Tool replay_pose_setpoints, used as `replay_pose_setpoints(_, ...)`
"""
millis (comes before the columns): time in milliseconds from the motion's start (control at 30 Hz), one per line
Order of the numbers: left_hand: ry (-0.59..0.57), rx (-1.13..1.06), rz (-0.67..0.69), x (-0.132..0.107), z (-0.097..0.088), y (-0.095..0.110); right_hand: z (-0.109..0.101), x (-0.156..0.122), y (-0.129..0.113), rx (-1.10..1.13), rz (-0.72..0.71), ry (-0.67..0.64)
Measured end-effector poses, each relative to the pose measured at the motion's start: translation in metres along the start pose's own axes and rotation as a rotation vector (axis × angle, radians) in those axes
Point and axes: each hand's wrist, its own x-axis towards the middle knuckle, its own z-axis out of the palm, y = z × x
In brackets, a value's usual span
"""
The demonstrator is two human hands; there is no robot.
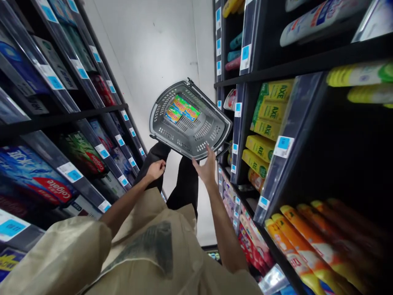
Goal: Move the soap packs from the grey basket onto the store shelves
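Basket (211, 110) holding bright packets (181, 105) is sitting before the person's legs (186, 184) between stocked shelves (264, 76), while the right hand (206, 166) is meeting its near rim, thumb and fingers spread wide, and the left hand (156, 170) is curling beside a thigh, contents impossible to tell.

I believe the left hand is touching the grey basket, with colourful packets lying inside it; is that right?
Not the left hand: the head view shows the right hand touching the grey basket, with colourful packets lying inside it.
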Motion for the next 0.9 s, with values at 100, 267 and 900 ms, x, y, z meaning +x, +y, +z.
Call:
replay_pose_setpoints(100,0.034,-0.049,0.003,0.004,-0.002,0.018,0.035,0.072,0.035,-0.151,0.001,-0.164)
replay_pose_setpoints(267,0.132,-0.126,0.052,0.014,0.007,0.045,0.103,0.191,0.089,-0.313,-0.099,-0.353)
replay_pose_setpoints(900,0.239,-0.155,0.344,0.034,-0.010,0.071,0.258,0.285,0.204,-0.176,0.193,-0.188)
